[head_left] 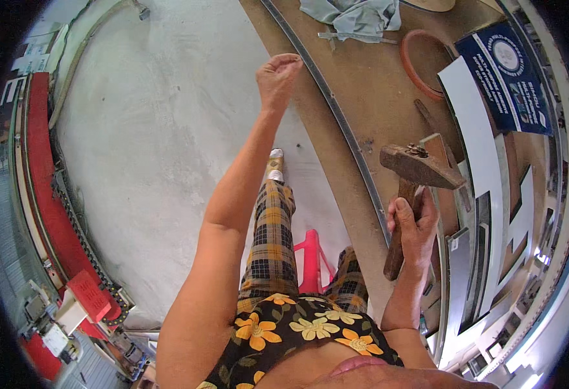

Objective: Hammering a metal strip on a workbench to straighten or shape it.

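My right hand (417, 227) is wrapped round the wooden handle of a hammer (420, 167). Its rusty head is raised over the brown tabletop, with a clump of small dark bits showing at its upper edge. Farther off, my left hand (279, 81) is closed, thumb and fingers pinched together. Its fingertips come right up to the edge of a long, narrow dark strip (336, 107) that runs along the brown top. Whether they touch the strip, or hold something small, I cannot make out.
On the brown tabletop (362, 84) lie a grey-green cloth (356, 16), an orange-brown ring (409, 61) and a dark flat bar (427, 117). White and grey panels (476, 129) and a blue printed sheet (505, 74) line the right. A pink stool (311, 262) stands between my legs; red machinery (41, 162) is at left.
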A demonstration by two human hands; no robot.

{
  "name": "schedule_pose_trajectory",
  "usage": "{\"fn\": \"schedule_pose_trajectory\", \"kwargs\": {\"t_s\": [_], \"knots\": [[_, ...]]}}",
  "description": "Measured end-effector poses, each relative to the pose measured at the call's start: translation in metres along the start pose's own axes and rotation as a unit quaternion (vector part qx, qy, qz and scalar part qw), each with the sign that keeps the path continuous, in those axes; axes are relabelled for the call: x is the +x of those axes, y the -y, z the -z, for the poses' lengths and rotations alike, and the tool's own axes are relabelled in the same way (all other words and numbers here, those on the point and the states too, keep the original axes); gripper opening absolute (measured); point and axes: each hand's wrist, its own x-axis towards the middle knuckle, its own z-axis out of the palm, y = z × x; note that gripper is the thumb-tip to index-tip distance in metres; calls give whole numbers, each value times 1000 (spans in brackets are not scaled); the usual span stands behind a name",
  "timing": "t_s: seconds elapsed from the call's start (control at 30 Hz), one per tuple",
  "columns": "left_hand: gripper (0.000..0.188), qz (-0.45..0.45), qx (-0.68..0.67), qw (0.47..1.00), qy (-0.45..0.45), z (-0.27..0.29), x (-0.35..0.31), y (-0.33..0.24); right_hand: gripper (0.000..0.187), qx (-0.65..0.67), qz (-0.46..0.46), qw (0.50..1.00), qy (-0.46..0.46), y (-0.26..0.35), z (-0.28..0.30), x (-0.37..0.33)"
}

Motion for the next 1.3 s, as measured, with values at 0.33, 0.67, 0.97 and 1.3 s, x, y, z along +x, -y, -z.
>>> {"fn": "schedule_pose_trajectory", "kwargs": {"t_s": [0.33, 0.67, 0.97, 1.3], "knots": [[11, -53, 146, 988, 1, -15, 47, 0, 17, -24, 4, 999, 24, 37, -70, 89], [11, -155, 283, 946, -38, -18, 44, 2, 29, -67, 45, 996, 49, 44, -122, 179], [13, -156, 231, 958, -74, -16, 48, 5, 48, -99, 44, 989, 100, 45, -146, 208], [12, -155, 225, 958, -83, -19, 45, 5, 21, -128, 108, 984, 63, 45, -160, 220]]}}
